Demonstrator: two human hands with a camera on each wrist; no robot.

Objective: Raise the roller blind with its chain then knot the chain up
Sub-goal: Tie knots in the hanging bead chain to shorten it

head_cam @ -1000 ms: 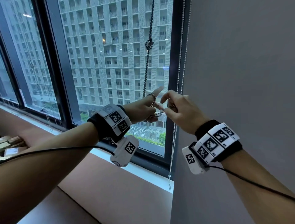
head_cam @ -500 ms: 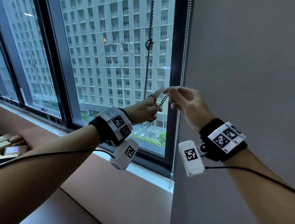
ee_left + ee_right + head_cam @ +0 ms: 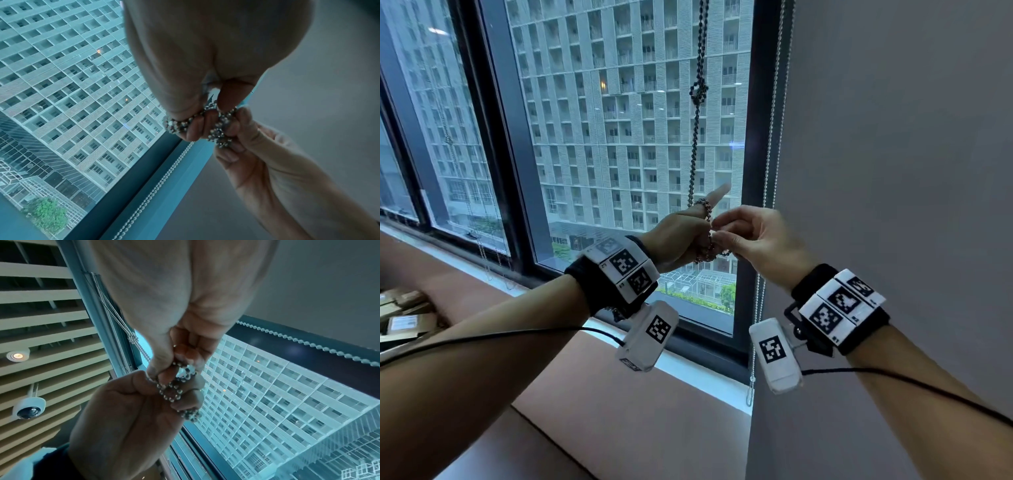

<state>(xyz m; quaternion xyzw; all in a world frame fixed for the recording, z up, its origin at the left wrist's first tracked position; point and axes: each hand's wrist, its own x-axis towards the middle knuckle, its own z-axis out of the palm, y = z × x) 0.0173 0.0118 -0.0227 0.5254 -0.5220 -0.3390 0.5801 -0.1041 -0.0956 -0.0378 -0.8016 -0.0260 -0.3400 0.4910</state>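
Both hands meet chest-high: left hand (image 3: 681,236) wears the looped chain (image 3: 697,144), right hand (image 3: 753,240) pinches it.

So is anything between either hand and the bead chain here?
Nothing visible. The dark metal bead chain is already looped over the left hand index finger, and the right hand pinches its lower loop directly.

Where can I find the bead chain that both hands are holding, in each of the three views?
Head: the bead chain hangs at centre, looped over the left hand's finger, and the right hand pinches it.
Left wrist: bunched right of centre, between both hands' fingertips.
Right wrist: bunched at centre, where the hands meet.
Shared landmark: the grid-fronted apartment building outside the window.
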